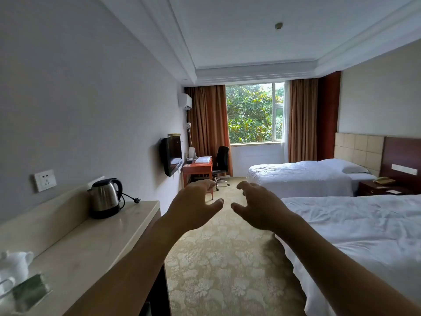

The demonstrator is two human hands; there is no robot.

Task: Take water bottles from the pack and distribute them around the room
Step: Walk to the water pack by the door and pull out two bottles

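No water bottle or bottle pack shows in the head view. Both my arms reach forward over the patterned carpet [218, 258]. My left hand [193, 206] is held out with curled, spread fingers and holds nothing. My right hand [259, 206] mirrors it a short gap to the right, also with nothing in it. The two hands hover in the air between the counter and the near bed, thumbs pointing toward each other.
A beige counter [95, 242] runs along the left wall with a steel kettle [106, 198], a white teapot [16, 263] and cups. Two white beds [364, 236] fill the right side, with a nightstand [382, 188] between them. A red desk [198, 168], office chair [222, 161] and wall TV [172, 156] stand near the window.
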